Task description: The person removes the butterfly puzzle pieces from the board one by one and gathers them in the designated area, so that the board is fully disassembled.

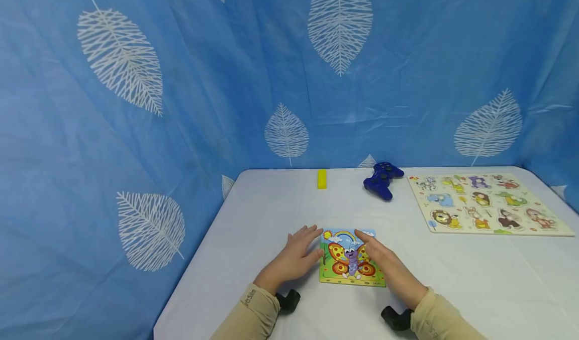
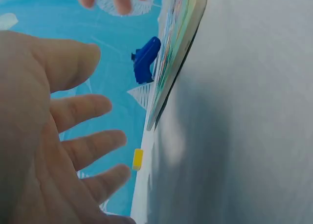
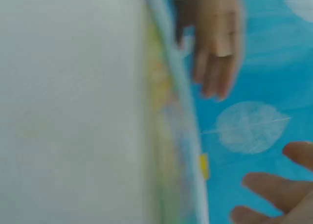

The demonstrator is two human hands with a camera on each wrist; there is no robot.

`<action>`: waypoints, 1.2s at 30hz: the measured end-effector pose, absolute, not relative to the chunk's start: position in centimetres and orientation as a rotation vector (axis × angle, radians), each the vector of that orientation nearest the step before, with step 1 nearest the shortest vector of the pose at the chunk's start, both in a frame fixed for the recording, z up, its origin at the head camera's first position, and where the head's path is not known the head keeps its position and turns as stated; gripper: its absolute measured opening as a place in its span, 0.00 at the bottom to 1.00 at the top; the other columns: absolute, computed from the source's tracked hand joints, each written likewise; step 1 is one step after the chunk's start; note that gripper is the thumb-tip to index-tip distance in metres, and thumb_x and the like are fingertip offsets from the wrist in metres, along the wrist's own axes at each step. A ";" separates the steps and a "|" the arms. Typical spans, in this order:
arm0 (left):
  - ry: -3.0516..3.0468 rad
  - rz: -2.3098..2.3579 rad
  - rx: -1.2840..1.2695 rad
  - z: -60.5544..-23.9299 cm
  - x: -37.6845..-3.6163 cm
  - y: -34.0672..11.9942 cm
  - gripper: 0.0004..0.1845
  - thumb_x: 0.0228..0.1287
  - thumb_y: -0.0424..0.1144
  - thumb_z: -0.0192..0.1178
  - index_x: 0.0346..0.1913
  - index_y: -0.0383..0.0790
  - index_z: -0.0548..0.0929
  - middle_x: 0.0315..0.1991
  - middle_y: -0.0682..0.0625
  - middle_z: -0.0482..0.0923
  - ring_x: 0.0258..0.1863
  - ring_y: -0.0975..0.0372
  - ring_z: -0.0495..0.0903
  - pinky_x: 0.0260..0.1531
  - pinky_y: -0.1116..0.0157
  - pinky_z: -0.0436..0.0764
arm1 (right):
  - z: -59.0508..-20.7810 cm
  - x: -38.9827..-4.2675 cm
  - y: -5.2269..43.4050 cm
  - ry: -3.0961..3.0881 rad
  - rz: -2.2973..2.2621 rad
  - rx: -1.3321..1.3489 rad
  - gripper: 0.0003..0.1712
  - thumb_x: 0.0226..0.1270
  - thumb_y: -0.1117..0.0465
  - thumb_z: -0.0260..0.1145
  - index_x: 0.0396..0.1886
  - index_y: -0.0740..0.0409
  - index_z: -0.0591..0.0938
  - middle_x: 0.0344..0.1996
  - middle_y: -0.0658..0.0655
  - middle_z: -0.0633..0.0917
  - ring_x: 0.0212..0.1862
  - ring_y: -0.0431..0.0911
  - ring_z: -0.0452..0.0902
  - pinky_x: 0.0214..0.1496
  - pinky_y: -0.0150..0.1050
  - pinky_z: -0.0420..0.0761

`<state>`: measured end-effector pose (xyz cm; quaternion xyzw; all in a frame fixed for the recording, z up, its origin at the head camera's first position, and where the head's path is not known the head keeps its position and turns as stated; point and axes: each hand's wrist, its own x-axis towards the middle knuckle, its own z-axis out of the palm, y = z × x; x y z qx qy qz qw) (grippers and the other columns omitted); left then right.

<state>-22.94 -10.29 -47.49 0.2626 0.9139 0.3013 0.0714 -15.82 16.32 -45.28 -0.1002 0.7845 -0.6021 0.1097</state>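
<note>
While a butterfly board (image 1: 352, 260) lies between them, left hand (image 1: 295, 255) spread wide, right hand (image 1: 394, 268) straight-fingered, contact unclear.

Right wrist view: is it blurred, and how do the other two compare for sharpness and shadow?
Right wrist: yes, the butterfly board is smeared and the left hand soft; left wrist: clearer, with a broad soft shadow across the table; head: sharpest, the board's picture readable, only faint shadows near the wrists.

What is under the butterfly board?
White tabletop shows around the butterfly board; the patch directly beneath is covered, so anything there cannot be seen.
</note>
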 end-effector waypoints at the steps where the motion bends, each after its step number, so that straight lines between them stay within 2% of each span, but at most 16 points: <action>1: 2.731 0.943 0.771 -47.6 -23.0 -10.2 0.30 0.80 0.52 0.52 0.78 0.48 0.66 0.80 0.44 0.60 0.81 0.46 0.52 0.75 0.34 0.45 | -45.6 -15.9 16.2 2.319 -1.755 -0.282 0.35 0.84 0.44 0.43 0.83 0.52 0.57 0.82 0.66 0.52 0.82 0.69 0.38 0.75 0.75 0.42; 5: 2.707 1.057 0.691 -47.9 -23.2 -10.0 0.27 0.80 0.49 0.51 0.77 0.44 0.68 0.77 0.44 0.65 0.79 0.48 0.59 0.77 0.40 0.50 | -47.1 -16.1 16.0 2.603 -1.542 -0.283 0.35 0.81 0.45 0.55 0.80 0.55 0.64 0.80 0.66 0.59 0.81 0.69 0.41 0.72 0.78 0.44; 9: 2.730 1.040 0.606 -47.7 -23.3 -9.5 0.25 0.81 0.43 0.51 0.74 0.40 0.70 0.74 0.42 0.70 0.76 0.48 0.65 0.75 0.45 0.61 | -48.6 -16.3 15.9 2.866 -1.240 -0.389 0.33 0.75 0.50 0.65 0.73 0.61 0.73 0.75 0.68 0.68 0.79 0.69 0.52 0.69 0.78 0.53; 14: 2.793 0.772 0.528 -46.5 -22.9 -7.5 0.23 0.79 0.36 0.49 0.73 0.39 0.72 0.71 0.41 0.71 0.74 0.47 0.67 0.70 0.45 0.68 | -49.3 -16.3 16.2 2.921 -1.055 -0.480 0.35 0.69 0.54 0.70 0.71 0.66 0.74 0.74 0.71 0.68 0.78 0.71 0.54 0.67 0.77 0.59; 22: 3.085 0.391 0.577 -47.8 -23.1 -5.7 0.23 0.75 0.48 0.61 0.69 0.49 0.79 0.66 0.46 0.76 0.66 0.50 0.73 0.59 0.49 0.77 | -48.8 -16.2 16.5 2.932 -1.015 -0.501 0.36 0.70 0.52 0.70 0.71 0.67 0.74 0.75 0.71 0.67 0.78 0.72 0.53 0.66 0.78 0.60; 28: 3.149 0.227 0.636 -47.9 -23.0 -5.3 0.24 0.75 0.53 0.59 0.69 0.50 0.78 0.66 0.50 0.77 0.66 0.53 0.74 0.57 0.51 0.79 | -48.7 -16.0 16.6 3.001 -0.983 -0.519 0.35 0.69 0.53 0.71 0.69 0.67 0.76 0.74 0.71 0.68 0.77 0.71 0.55 0.64 0.78 0.62; 36: 3.182 0.226 0.583 -48.4 -23.0 -5.7 0.24 0.76 0.56 0.58 0.68 0.50 0.79 0.64 0.52 0.78 0.65 0.55 0.74 0.57 0.52 0.78 | -48.9 -16.0 16.0 3.019 -0.965 -0.570 0.32 0.68 0.55 0.71 0.68 0.64 0.78 0.73 0.72 0.70 0.76 0.73 0.57 0.62 0.78 0.64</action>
